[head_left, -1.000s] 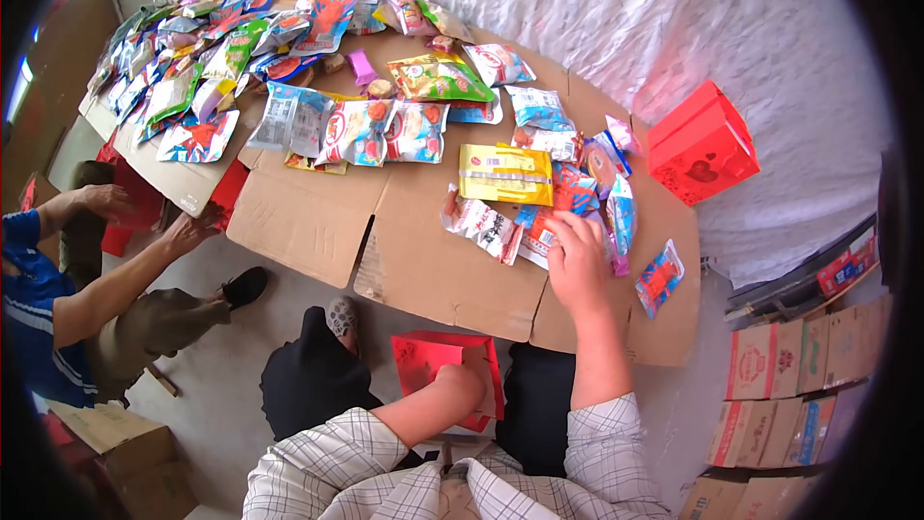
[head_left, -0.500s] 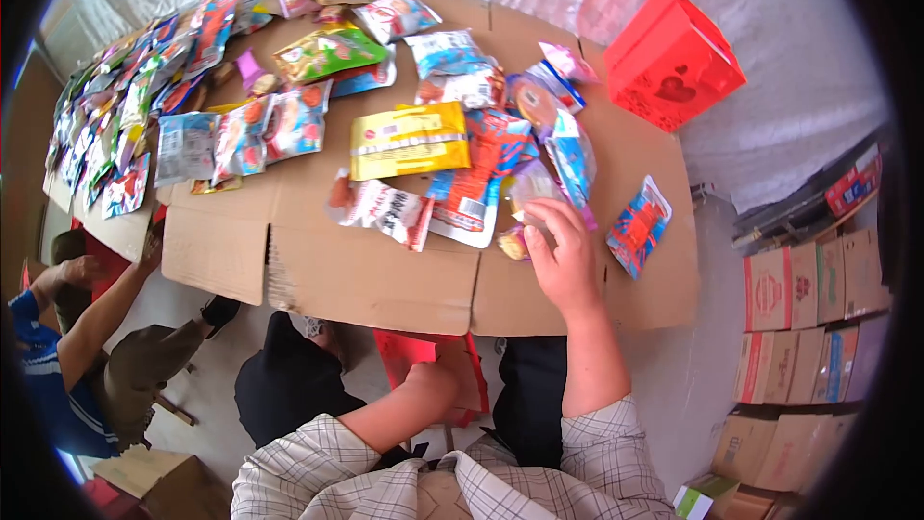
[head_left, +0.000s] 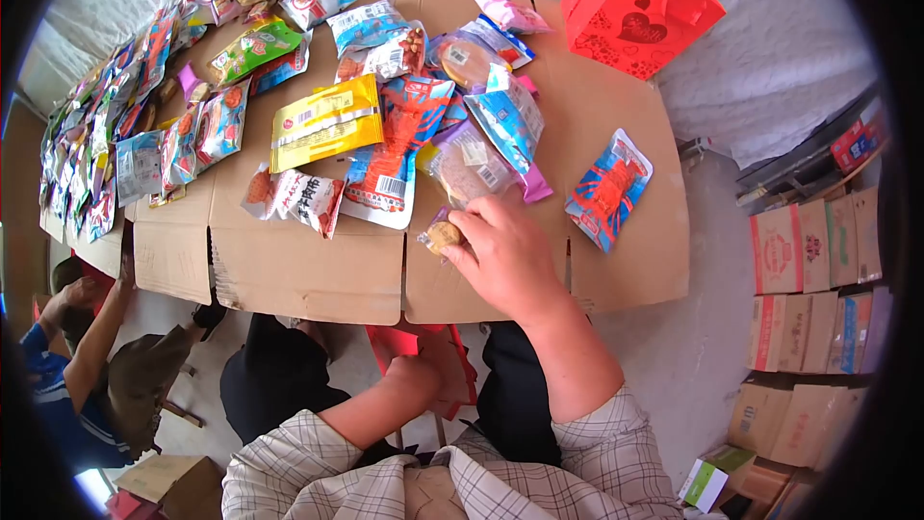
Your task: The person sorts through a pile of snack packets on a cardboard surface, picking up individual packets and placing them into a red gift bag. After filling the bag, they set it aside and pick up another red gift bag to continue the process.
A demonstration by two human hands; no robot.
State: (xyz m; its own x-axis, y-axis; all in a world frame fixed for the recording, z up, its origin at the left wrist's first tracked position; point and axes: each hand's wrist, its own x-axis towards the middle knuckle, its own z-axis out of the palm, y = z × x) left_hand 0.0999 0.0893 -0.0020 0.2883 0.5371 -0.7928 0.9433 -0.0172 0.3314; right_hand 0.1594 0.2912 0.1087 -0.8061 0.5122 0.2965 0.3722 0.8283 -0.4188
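Observation:
My right hand (head_left: 505,255) pinches a small round snack in a clear wrapper (head_left: 443,234) near the front edge of the cardboard-covered table. Just beyond my fingers lies a clear-and-purple snack packet (head_left: 464,166), with a blue-and-white packet (head_left: 507,122) partly over it. Below the table edge, my left hand (head_left: 414,380) is closed at the rim of an open red gift bag (head_left: 454,358) between my knees; its fingertips are hidden. To the left of the purple packet are a red-and-blue packet (head_left: 399,140) and a yellow packet (head_left: 327,122).
A red gift bag with hearts (head_left: 640,27) stands at the table's back right. One red-and-blue packet (head_left: 610,190) lies apart on the right. Many packets (head_left: 106,140) pile up at left. Another person's arm (head_left: 91,332) is at lower left. Cardboard boxes (head_left: 808,332) are stacked at right.
My right hand has closed on the small wrapped snack and shifted left, toward the table's front edge. The view has turned slightly; my left hand stays at the lower red bag.

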